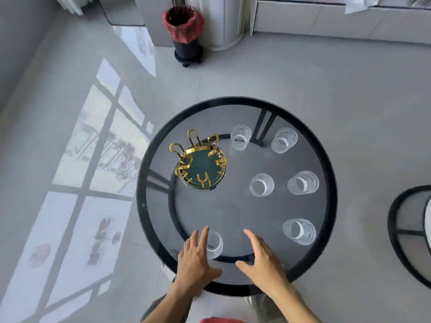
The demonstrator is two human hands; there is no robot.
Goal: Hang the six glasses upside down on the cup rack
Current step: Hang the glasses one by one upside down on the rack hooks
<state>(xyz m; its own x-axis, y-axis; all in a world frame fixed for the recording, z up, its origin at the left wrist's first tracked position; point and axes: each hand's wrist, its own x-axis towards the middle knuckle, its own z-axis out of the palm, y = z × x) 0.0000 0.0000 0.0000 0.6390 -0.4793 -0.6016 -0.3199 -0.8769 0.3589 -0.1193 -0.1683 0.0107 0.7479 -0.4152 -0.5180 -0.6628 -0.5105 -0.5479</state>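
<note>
Hands first, at the near edge of the round glass worktop [149,183]: my left hand [196,257] is spread open with its fingers lying against the left side of the nearest glass [214,244], not yet closed round it and holding nothing. My right hand [261,255] hovers open just to the right of that glass, palm down, empty too.

All six glasses stand mouth up on the worktop, none on the rack yet. Right of my hands sits the near-right glass [299,231]. Farther on, a middle pair stands side by side: the inner middle glass [261,184] and the outer middle glass [302,182]. At the far side are the far-left glass [240,137] and the far-right glass [284,140].

The cup rack [202,166], gold hooks around a dark green base, stands on the left half of the worktop, well apart from my hands, every hook bare.

I judge these tumblers thin, rigid and breakable, light enough for one hand but slick on their smooth walls, and a knock against the glass top could chip them. I would wrap fingers and thumb round the side wall, low on the body, turn the glass over, and lower its mouth over a hook gently.
</note>
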